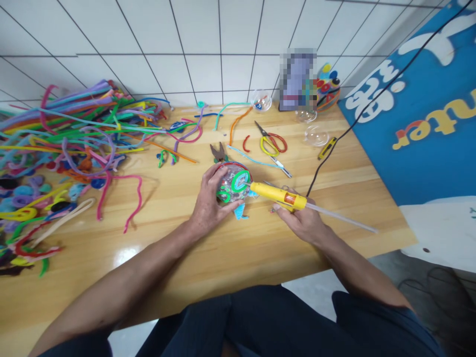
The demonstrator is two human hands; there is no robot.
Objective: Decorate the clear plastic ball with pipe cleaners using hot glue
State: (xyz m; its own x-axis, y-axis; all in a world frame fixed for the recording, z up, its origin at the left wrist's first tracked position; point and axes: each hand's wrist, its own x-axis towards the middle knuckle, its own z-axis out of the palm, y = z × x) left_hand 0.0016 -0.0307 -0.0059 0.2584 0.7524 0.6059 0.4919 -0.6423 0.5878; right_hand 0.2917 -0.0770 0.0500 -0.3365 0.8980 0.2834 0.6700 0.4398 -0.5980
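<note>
My left hand [208, 199] is closed around a clear plastic ball [232, 182] decorated with green and red pipe cleaner shapes, holding it on the wooden table [178, 248]. My right hand [303, 218] grips a yellow glue gun [278, 195] with a glue stick sticking out of its back. The gun's nozzle touches the green coil on the ball. A blue pipe cleaner piece [241, 211] lies just below the ball.
A big heap of coloured pipe cleaners [67, 144] covers the table's left side. Scissors [273, 141], brown pliers [218, 151], a small cutter [327, 148] and clear half-spheres [316, 135] lie beyond the ball. The gun's black cord [353, 124] runs up right past a blue board [427, 129].
</note>
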